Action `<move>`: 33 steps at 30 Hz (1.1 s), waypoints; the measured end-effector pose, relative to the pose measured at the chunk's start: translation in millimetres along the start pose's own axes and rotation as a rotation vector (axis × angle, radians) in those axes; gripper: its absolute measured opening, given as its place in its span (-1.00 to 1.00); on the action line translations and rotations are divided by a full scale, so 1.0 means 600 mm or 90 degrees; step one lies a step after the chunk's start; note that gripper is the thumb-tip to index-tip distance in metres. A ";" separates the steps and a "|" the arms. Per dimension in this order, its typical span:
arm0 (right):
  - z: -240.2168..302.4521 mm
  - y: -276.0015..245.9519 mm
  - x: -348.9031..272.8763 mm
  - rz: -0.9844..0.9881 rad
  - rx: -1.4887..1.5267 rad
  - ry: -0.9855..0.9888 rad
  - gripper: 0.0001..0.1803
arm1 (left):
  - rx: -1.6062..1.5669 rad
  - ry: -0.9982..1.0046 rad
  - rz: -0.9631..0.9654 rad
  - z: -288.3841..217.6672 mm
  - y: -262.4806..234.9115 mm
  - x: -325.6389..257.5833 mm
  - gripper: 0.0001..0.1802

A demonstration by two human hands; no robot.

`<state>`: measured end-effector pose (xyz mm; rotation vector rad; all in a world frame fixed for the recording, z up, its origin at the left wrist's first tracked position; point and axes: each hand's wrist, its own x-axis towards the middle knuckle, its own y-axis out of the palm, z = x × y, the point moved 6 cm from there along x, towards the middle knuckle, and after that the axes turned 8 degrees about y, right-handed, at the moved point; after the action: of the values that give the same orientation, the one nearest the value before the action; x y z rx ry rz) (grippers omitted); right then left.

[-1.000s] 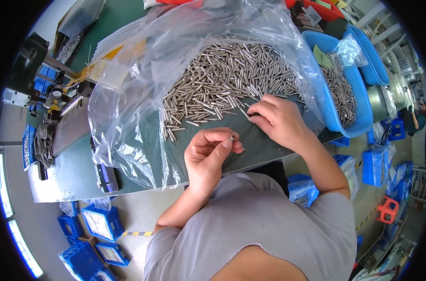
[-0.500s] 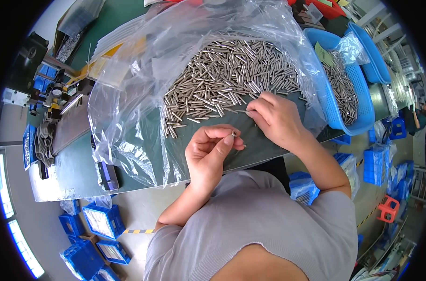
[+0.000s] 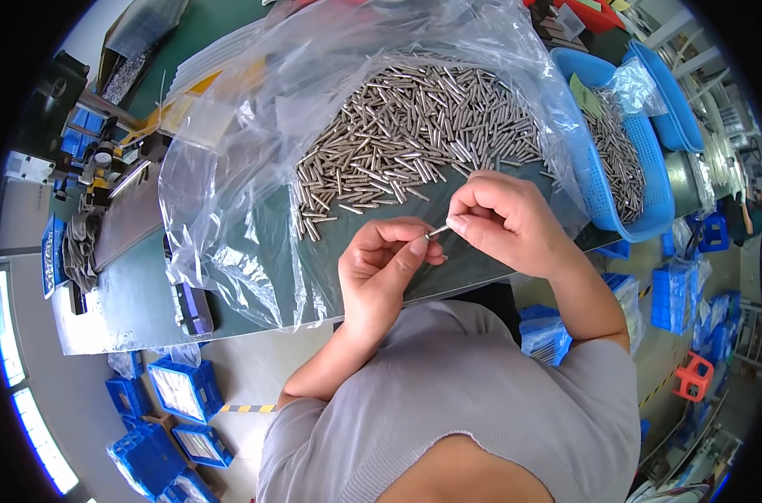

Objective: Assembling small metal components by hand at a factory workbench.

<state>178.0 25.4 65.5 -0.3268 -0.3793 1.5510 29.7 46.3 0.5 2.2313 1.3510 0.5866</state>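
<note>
The left hand (image 3: pixel 376 270) pinches a small round metal piece (image 3: pixel 428 237) between thumb and fingertips, its other fingers curled, while the right hand (image 3: pixel 508 225) pinches a slim metal pin (image 3: pixel 439 230) between thumb and forefinger. The pin slants between the two hands, its left end at the small piece; whether it has gone inside cannot be told. Both hands are above the near edge of the green bench (image 3: pixel 138 314), in front of a broad pile of metal pins (image 3: pixel 431 126). Clear plastic sheeting (image 3: pixel 222 180) spreads around the far and left sides of that pile. To the right stands a blue perforated basket (image 3: pixel 606 186) holding more metal parts (image 3: pixel 620 159) and a green slip (image 3: pixel 584 95), with a second blue basket (image 3: pixel 681 134) just beyond it. On the floor at lower left sit blue crates (image 3: pixel 155 457), and a red stool (image 3: pixel 694 376) stands at far right
</note>
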 end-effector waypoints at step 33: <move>0.047 -0.163 -0.036 -0.474 -0.496 -0.099 -0.82 | -0.011 0.014 0.009 0.003 -0.002 0.003 -0.91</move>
<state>254.2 3.0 132.8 -0.5814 -1.0942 0.6461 30.8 48.0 -1.2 2.2287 1.3367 0.6267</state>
